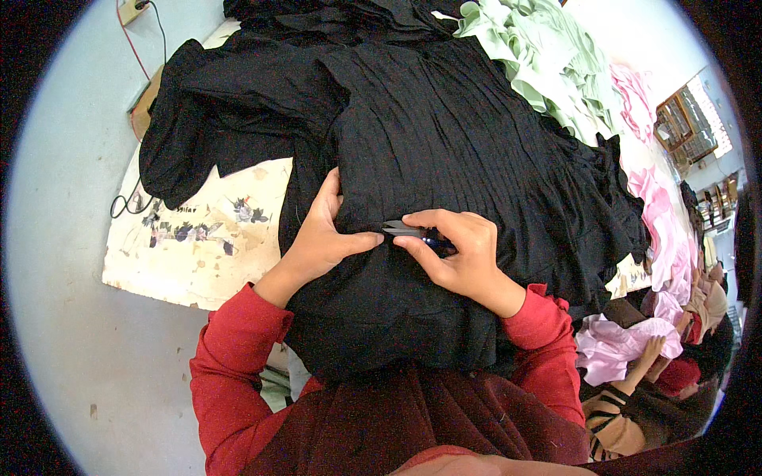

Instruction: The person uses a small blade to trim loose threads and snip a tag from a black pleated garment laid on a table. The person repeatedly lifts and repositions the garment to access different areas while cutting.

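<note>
Black pleated cloth (429, 135) lies in a broad heap over the table and down its near edge. My right hand (464, 246) is closed around small thread snips (405, 228), their grey blades pointing left, close above the cloth. On the left, my left hand (317, 234) rests on the same cloth with thumb and forefinger spread apart. Its thumb tip almost meets the blade tips. The other left fingers are mostly hidden, and I cannot make out any thread at the blades.
A pale, worn tabletop (254, 182) with flower pictures shows at left. Mint-green cloth (540, 55) and pink cloth (659, 214) lie beyond, to the right. At lower right, another person's hand (652, 349) touches lilac cloth (619, 349). A cable (131, 208) hangs by the left wall.
</note>
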The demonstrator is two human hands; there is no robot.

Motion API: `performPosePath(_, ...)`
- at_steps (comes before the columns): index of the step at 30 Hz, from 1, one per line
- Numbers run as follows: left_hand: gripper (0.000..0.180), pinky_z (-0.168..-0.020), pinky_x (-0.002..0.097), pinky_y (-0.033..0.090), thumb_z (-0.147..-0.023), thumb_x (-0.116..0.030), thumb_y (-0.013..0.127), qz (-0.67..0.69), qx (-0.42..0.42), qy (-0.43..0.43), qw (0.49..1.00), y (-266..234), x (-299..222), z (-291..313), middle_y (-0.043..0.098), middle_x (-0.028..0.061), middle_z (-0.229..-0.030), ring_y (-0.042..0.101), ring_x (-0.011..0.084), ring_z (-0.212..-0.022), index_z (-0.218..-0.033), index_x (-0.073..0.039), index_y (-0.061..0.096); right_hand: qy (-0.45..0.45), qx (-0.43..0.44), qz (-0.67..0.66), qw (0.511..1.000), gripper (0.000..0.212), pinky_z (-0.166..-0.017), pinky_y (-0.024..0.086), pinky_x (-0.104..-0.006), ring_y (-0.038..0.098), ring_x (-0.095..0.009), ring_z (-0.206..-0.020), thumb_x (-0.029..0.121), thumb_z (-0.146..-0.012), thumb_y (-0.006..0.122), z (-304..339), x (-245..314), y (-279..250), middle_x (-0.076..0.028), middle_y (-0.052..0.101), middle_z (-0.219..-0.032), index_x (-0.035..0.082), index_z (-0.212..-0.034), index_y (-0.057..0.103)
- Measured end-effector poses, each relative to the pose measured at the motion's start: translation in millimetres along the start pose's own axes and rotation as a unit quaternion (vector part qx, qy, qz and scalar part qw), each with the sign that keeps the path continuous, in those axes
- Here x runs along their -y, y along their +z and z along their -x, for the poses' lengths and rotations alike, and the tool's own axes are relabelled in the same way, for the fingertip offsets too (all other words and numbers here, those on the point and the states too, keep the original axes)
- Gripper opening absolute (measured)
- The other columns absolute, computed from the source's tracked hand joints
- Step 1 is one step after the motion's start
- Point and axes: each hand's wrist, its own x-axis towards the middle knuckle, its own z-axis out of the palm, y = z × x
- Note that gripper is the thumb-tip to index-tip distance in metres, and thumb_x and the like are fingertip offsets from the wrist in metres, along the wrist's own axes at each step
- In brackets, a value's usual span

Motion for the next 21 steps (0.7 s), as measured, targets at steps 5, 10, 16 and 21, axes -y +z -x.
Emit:
performPosePath(5,0.095,-0.105,0.0337,0.038,-0.067,0.006,0.075,0.013,-0.004,-0.013,1.000,-0.3,-0.3,-1.9,0.045,0.0144,-0.136,0.047,0.0208,-0.123,-0.145,0.003,0.020,0.005,0.004,0.010,1.000,0.019,-0.054,0.048,-0.0275,0.067,-0.019,-0.059,0.016,-0.074,0.079,-1.1,-2.0,-1.0,-0.008,0.071,-0.079,0.005,-0.087,0.069)
performPosePath(10,0.098,-0.105,0.0335,0.038,-0.067,0.006,0.076,0.018,0.000,-0.003,1.000,-1.1,1.0,-3.9,0.044,0.0149,-0.136,0.047,0.0215,-0.123,-0.146,0.004,0.017,0.017,-0.031,-0.010,0.999,0.018,-0.054,0.048,-0.0275,0.067,-0.019,-0.059,0.014,-0.074,0.078,-5.1,-5.7,-0.2,-0.008,0.071,-0.079,0.005,-0.087,0.069)
performPosePath(16,0.101,-0.104,0.0336,0.039,-0.067,0.004,0.077,0.019,-0.003,0.009,1.000,-1.3,2.6,-4.8,0.043,0.0161,-0.137,0.047,0.0222,-0.123,-0.146,0.005,0.014,0.005,0.007,-0.003,1.000,0.019,-0.056,0.048,-0.0277,0.067,-0.020,-0.062,0.017,-0.074,0.078,-11.9,-0.6,-6.3,-0.008,0.071,-0.079,0.006,-0.086,0.069)
performPosePath(21,0.100,-0.103,0.0336,0.040,-0.067,0.002,0.077,0.011,0.004,0.001,1.000,-2.9,1.9,-5.8,0.046,0.0162,-0.135,0.048,0.0221,-0.122,-0.146,0.005,0.015,-0.047,0.019,0.033,0.998,0.018,-0.054,0.048,-0.0297,0.066,-0.020,-0.061,0.021,-0.075,0.076,-23.2,5.2,-3.6,-0.005,0.070,-0.078,0.010,-0.087,0.069)
